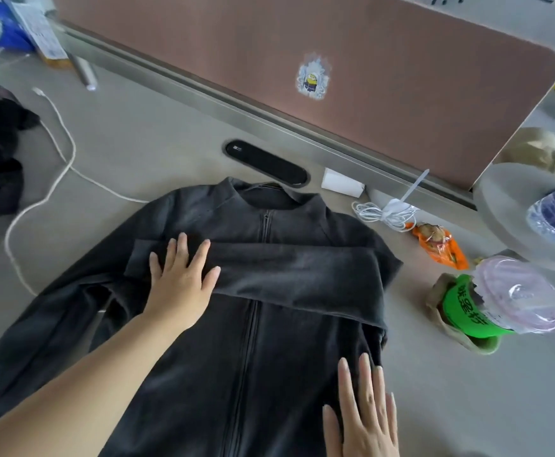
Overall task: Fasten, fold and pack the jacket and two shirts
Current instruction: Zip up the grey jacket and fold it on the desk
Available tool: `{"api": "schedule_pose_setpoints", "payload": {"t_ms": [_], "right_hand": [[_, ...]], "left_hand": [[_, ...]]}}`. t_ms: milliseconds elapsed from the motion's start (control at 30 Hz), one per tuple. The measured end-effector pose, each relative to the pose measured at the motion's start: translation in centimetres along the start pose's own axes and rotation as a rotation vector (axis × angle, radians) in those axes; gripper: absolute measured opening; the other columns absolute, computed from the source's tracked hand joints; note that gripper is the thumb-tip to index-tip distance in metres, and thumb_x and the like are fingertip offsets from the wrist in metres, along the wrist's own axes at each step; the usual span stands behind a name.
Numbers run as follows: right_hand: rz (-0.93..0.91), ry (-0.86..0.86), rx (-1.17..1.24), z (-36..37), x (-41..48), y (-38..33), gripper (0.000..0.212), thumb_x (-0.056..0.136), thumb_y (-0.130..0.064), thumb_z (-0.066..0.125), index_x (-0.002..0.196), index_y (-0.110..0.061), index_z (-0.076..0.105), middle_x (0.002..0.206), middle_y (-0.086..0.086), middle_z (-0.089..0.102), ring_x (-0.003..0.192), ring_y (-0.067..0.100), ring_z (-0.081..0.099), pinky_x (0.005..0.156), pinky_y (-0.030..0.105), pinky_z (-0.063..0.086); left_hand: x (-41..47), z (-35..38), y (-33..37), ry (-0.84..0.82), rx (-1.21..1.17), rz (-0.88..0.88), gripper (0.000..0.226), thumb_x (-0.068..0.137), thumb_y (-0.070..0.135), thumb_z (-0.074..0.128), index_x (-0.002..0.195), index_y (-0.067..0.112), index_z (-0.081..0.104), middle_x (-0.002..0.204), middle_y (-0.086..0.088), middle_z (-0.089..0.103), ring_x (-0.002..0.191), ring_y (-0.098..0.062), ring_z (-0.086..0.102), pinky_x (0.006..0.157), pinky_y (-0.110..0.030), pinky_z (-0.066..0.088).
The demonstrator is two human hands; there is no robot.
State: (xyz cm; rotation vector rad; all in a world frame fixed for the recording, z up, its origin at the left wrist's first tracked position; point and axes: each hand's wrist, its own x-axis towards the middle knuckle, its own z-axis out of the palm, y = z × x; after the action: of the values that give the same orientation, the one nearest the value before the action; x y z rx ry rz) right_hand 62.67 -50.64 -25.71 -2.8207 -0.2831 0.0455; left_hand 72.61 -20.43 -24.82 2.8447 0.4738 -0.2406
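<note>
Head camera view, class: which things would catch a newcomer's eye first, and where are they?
The dark zipped jacket fills the middle of the desk, one sleeve folded across its chest. The left hand lies flat on that sleeve, and the right hand presses the jacket's lower right edge. At right stands a lidded cup with a green label; behind is a brown divider with a sticker.

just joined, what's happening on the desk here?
A person is folding a dark grey zip-front jacket laid flat on the grey desk. The zip looks done up. The sleeve on the right of the picture is folded across the chest, and the left hand lies flat on its cuff end. The right hand presses flat on the jacket's lower edge. The other sleeve is not yet folded in. A lidded plastic drink cup stands nearby.
</note>
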Motion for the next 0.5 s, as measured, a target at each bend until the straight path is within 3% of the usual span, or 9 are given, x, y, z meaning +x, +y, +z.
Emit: {"api": "schedule_pose_setpoints", "payload": {"t_ms": [67,200,300,400,433,500], "right_hand": [[0.027,-0.043,-0.016,0.5,-0.9,1.0,0.056,0.095,-0.054,0.011,0.147,-0.035,0.019,0.160,-0.013,-0.001,0.147,0.007,-0.005,0.106,0.043,0.025],[0.140,-0.093,-0.021,0.0,-0.6,-0.8,0.064,0.094,-0.056,0.004,0.140,-0.023,0.033,0.160,-0.012,-0.005,0.147,0.010,-0.007,0.117,0.035,-0.004],[0.064,-0.115,0.011,-0.3,0.4,-4.7,0.057,0.097,-0.049,0.008,0.132,-0.016,0.040,0.152,0.010,0.032,0.143,0.026,0.014,0.116,0.035,0.001],[-0.128,-0.219,0.053,0.0,1.3,-10.0,0.050,0.089,-0.037,0.033,0.132,-0.016,0.045,0.138,0.014,0.052,0.133,0.027,0.038,0.113,0.031,0.015],[-0.186,-0.248,0.068,0.0,1.5,-12.0,0.052,0.087,-0.036,0.034,0.134,-0.016,0.046,0.141,0.011,0.049,0.134,0.026,0.041,0.115,0.028,0.019],[-0.336,-0.304,0.146,-0.1,2.1,-16.1,0.053,0.095,-0.031,0.027,0.147,-0.018,0.030,0.157,0.004,0.023,0.146,0.019,0.019,0.117,0.026,0.006]], "left_hand": [[-1.7,0.0,0.4,0.052,-0.001,0.061,0.059,0.097,0.048,0.029,0.150,0.022,0.024,0.160,-0.015,0.011,0.147,-0.031,0.010,0.115,-0.057,0.006],[-5.3,0.4,0.4,-0.085,0.010,0.114,0.057,0.100,0.044,0.029,0.152,0.025,0.014,0.162,-0.006,0.002,0.149,-0.024,0.000,0.118,-0.049,0.006],[-6.7,-1.1,-0.8,0.021,-0.280,-0.003,0.051,0.099,0.027,0.044,0.148,0.019,0.031,0.160,-0.005,0.015,0.148,-0.019,0.012,0.119,-0.036,0.015],[-9.0,-2.8,-4.3,0.139,-0.385,-0.157,0.043,0.093,0.016,0.054,0.136,0.013,0.049,0.152,-0.007,0.035,0.139,-0.023,0.035,0.111,-0.034,0.031],[-9.9,-3.1,-5.8,0.152,-0.350,-0.181,0.041,0.091,0.013,0.056,0.132,0.011,0.053,0.148,-0.008,0.041,0.135,-0.025,0.041,0.109,-0.036,0.036],[-11.9,-3.8,-9.1,0.169,-0.266,-0.231,0.041,0.085,0.010,0.060,0.126,0.010,0.056,0.137,-0.010,0.049,0.125,-0.031,0.049,0.102,-0.042,0.042]]}}
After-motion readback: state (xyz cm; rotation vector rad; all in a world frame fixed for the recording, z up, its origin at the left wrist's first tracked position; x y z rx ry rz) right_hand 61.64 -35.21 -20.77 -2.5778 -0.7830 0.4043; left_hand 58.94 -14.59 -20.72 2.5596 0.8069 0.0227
